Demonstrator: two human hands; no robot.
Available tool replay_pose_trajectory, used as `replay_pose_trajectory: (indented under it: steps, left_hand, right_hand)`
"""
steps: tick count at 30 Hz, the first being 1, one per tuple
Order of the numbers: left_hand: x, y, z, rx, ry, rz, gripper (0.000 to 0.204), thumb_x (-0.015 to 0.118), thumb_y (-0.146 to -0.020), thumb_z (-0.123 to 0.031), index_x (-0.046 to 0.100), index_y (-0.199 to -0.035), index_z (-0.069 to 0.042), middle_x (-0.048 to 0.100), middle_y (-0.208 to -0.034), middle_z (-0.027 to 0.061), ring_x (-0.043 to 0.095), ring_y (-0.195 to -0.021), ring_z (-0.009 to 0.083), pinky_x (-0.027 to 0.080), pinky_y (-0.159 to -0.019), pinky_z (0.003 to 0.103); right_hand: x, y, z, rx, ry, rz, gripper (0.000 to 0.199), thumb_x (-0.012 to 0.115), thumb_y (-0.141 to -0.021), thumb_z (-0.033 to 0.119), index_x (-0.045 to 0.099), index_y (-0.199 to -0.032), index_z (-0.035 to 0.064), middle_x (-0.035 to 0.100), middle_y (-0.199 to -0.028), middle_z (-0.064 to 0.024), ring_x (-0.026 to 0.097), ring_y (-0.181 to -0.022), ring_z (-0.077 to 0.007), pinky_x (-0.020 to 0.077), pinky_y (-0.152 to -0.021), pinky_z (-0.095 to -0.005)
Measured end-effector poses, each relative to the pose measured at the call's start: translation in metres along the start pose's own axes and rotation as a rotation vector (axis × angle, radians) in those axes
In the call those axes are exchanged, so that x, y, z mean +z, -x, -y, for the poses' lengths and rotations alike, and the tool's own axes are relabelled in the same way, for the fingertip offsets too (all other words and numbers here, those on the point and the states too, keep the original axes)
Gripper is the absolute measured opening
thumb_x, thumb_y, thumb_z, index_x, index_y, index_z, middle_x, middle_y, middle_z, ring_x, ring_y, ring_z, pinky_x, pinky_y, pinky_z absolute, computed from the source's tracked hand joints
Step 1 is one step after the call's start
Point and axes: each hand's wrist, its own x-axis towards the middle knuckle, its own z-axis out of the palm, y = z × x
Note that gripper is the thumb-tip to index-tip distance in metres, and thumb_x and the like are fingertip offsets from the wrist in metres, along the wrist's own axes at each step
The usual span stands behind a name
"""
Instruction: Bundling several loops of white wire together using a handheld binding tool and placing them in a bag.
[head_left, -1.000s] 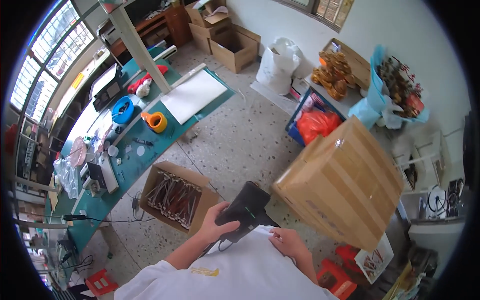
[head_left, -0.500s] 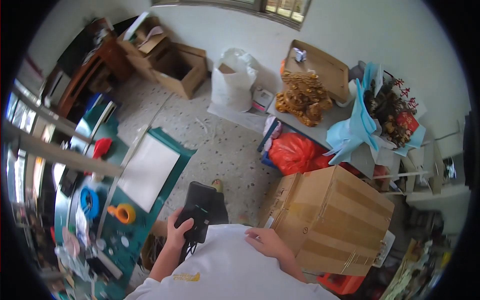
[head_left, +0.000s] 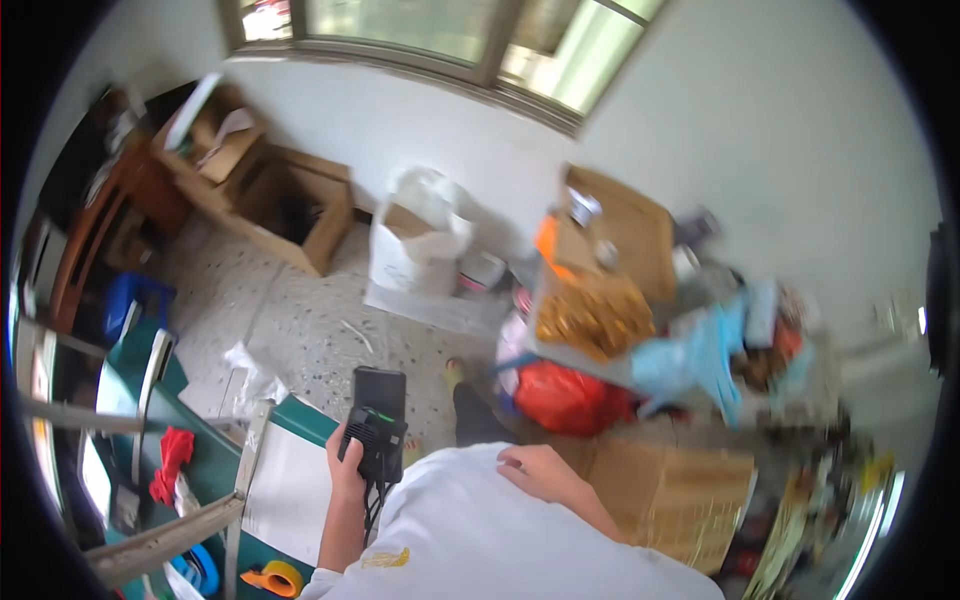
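Observation:
My left hand (head_left: 345, 468) is closed around a black handheld device (head_left: 380, 395), which has a flat phone-like panel, a small green light and cables hanging from its lower end. The thumb lies across its near side. Against the front of my white shirt (head_left: 470, 530) rests my right hand (head_left: 550, 478), its fingers loosely stretched and holding nothing. To the left of the device lies a white sheet (head_left: 288, 500) on a green table (head_left: 205, 385). A cardboard box (head_left: 690, 500) stands to the right of my right hand, partly hidden by my arm.
Metal rails (head_left: 165, 555) cross the green table at the lower left, near orange tape (head_left: 275, 578). Open cartons (head_left: 330, 225) and a white sack (head_left: 415, 260) stand along the wall. At the right are a red plastic bag (head_left: 565, 398), a golden ornament (head_left: 595, 318) and a blue-wrapped bouquet (head_left: 700, 360).
My view has swung upward and turned, so more of the window shows and the table and cardboard box sit lower. My left hand keeps hold of the device; my right stays at my shirt.

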Motion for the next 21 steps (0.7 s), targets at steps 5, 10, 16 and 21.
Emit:
replay_pose_trajectory:
  steps: [5,10,16,21]
  left_hand:
    - [-0.021,-0.064,0.034,0.030,0.030,-0.442,0.060,0.068,-0.077,-0.031,0.047,-0.118,0.008,0.057,-0.105,0.0132,0.057,-0.094,0.0201,0.046,-0.084,0.033]
    - [0.011,-0.086,-0.009,0.083,0.192,-0.852,0.059,0.067,-0.077,-0.028,0.046,-0.119,0.008,0.057,-0.104,0.0148,0.060,-0.086,0.0221,0.050,-0.078,0.033]
    - [0.023,-0.150,-0.051,-0.014,0.249,-1.009,0.065,0.066,-0.079,-0.026,0.035,-0.129,0.005,0.049,-0.117,0.0179,0.054,-0.103,0.0250,0.047,-0.087,0.037]
    - [-0.016,-0.251,-0.077,0.013,0.099,-0.971,0.062,0.064,-0.082,-0.029,0.038,-0.128,0.003,0.049,-0.119,0.0135,0.049,-0.108,0.0217,0.041,-0.093,0.033]
  right_hand:
    - [-0.058,-0.155,0.001,-0.104,0.063,0.266,0.029,0.058,-0.085,0.026,0.062,-0.102,0.0026,0.066,-0.088,-0.0169,0.064,-0.080,-0.0303,0.0497,-0.075,-0.0356]
    - [-0.099,-0.312,0.050,-0.322,0.125,0.493,0.026,0.060,-0.083,0.026,0.062,-0.097,0.0036,0.066,-0.085,-0.0155,0.064,-0.080,-0.0289,0.0497,-0.072,-0.0340]
    - [-0.057,-0.444,0.150,-0.456,-0.037,0.724,0.036,0.068,-0.080,0.028,0.058,-0.105,0.0034,0.065,-0.084,-0.0130,0.063,-0.076,-0.0253,0.0496,-0.068,-0.0354]
    - [-0.024,-0.527,0.235,-0.032,-0.497,1.264,0.051,0.069,-0.080,0.032,0.050,-0.119,0.0045,0.062,-0.097,-0.0042,0.060,-0.083,-0.0140,0.0504,-0.066,-0.0281]
